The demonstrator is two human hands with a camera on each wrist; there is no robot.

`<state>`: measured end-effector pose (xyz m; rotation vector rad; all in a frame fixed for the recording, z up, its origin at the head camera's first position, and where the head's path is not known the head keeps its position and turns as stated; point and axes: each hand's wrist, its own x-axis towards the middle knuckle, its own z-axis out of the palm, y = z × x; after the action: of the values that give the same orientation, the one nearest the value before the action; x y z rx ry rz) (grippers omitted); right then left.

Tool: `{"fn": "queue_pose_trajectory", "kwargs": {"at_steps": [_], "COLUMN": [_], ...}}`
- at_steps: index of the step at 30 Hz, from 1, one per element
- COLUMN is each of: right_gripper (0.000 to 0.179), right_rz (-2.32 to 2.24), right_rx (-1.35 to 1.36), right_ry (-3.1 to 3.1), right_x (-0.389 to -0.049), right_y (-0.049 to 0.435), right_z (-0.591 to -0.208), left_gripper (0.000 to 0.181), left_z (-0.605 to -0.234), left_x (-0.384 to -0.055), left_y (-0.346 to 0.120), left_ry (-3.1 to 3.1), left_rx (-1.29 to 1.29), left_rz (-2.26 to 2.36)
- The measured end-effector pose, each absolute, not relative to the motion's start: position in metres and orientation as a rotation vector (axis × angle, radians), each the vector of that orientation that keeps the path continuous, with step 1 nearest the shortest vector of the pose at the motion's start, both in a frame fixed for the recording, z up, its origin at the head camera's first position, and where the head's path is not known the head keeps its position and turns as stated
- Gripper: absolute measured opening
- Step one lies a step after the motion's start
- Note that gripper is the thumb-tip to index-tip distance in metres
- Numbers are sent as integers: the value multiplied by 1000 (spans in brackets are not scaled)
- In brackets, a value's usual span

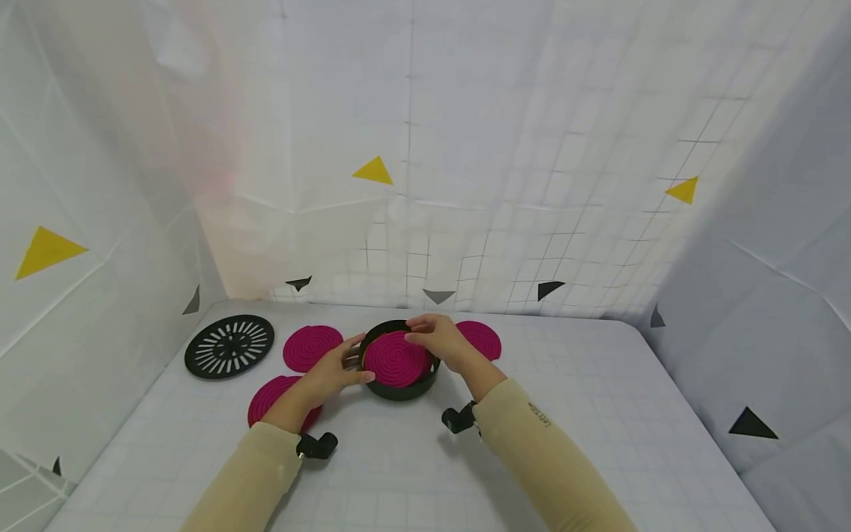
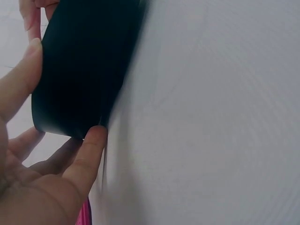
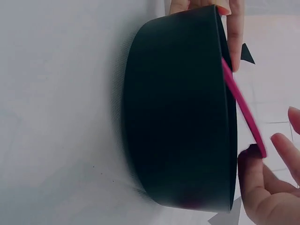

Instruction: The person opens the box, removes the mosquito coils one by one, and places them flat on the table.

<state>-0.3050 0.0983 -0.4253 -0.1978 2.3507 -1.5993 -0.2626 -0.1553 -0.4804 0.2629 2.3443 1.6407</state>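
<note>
A black round holder (image 1: pixel 399 396) stands on the table, its smooth side wall (image 3: pixel 178 112) filling much of the right wrist view. My left hand (image 1: pixel 335 373) grips its left side, with the thumb by the rim and the other fingers along the wall (image 2: pixel 84 70). A pink spiral coaster (image 1: pixel 397 359) lies tilted across the holder's mouth, one edge dipping inside. My right hand (image 1: pixel 439 340) holds the raised edge of this coaster (image 3: pixel 246 112), one finger under it and other fingertips above. Whether more coasters lie inside is hidden.
Pink spiral coasters lie around: one behind my left hand (image 1: pixel 312 348), one partly under my left wrist (image 1: pixel 269 399), one right of the holder (image 1: pixel 482 340). A black slotted disc (image 1: pixel 229 347) lies at the far left. White sheet walls (image 1: pixel 499 148) enclose the table's back and sides.
</note>
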Motion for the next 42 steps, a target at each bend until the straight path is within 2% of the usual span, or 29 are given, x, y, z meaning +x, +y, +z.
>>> {"fn": "queue_pose_trajectory", "kwargs": {"at_steps": [11,32,42], "right_gripper": [44,43,44], "right_rz": [-1669,-1606,-1632], "right_rx": [-206,-260,-253], "right_ry": [2157,2150,2200], "right_x": [-308,-307,-299], "right_y": [104,112,118], "right_z": [-424,-427,-421], "left_gripper": [91,89,95], "left_z": [-482,-473,-482], "left_x": [-265,-259,-264], "left_y": [-157,-154,-155], "left_ry": [2324,2337,2388], "left_rx": [286,255,226], "left_rz": [1657,1639,1609]}}
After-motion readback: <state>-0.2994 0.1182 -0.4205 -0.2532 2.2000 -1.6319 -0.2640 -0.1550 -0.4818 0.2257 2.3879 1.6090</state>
